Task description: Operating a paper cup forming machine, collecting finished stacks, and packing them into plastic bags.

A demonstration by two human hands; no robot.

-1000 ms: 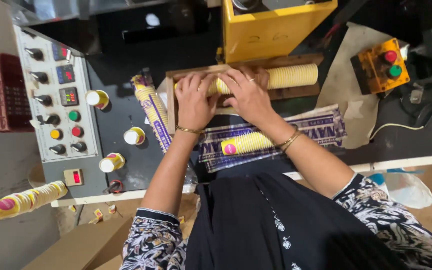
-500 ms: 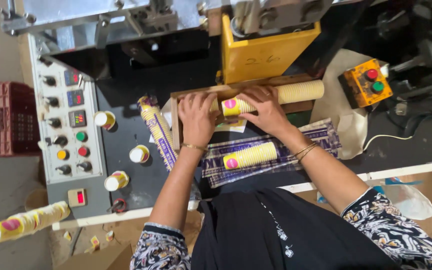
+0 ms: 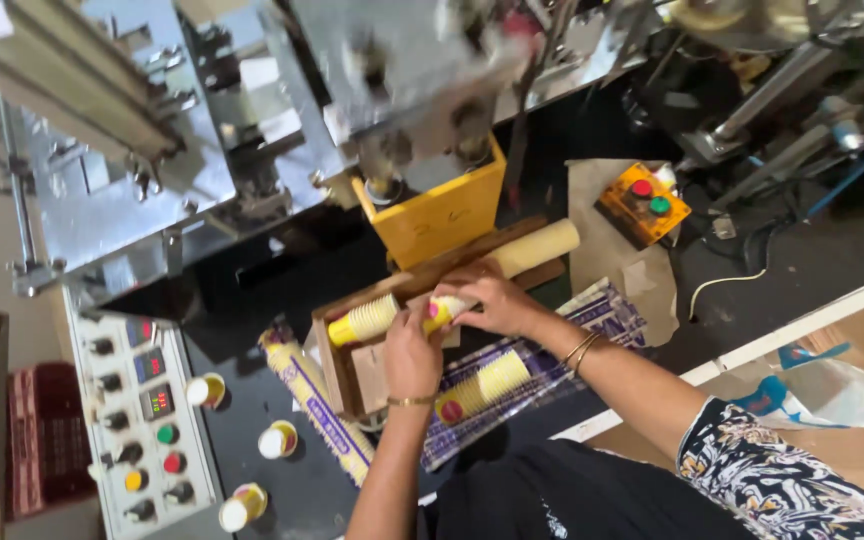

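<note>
A wooden tray [image 3: 337, 375] below a yellow machine box [image 3: 442, 215] holds yellow paper cups lying on their sides in stacks: a short stack [image 3: 362, 322] at its left end and a long one [image 3: 537, 248] at its right. Between them both of my hands grip a short stack of cups [image 3: 440, 312] with a pink base. My left hand [image 3: 410, 358] holds it from the near side, with a bangle on the wrist. My right hand [image 3: 492, 302] closes over it from the right. Another cup stack [image 3: 480, 388] lies on a printed wrapper [image 3: 552, 365] just in front of the tray.
A wrapped sleeve of cups [image 3: 317, 405] lies left of the tray. Three single cups [image 3: 277, 440] stand beside a grey control panel [image 3: 142, 430] with coloured buttons. An orange button box [image 3: 642, 205] sits at the right, a red crate [image 3: 42, 440] at far left, a plastic bag [image 3: 822, 390] lower right.
The view has tilted up and shifted, showing more of the machine above. My hands have gone from lying over the stack in the tray to gripping a short stack between the tray's two stacks.
</note>
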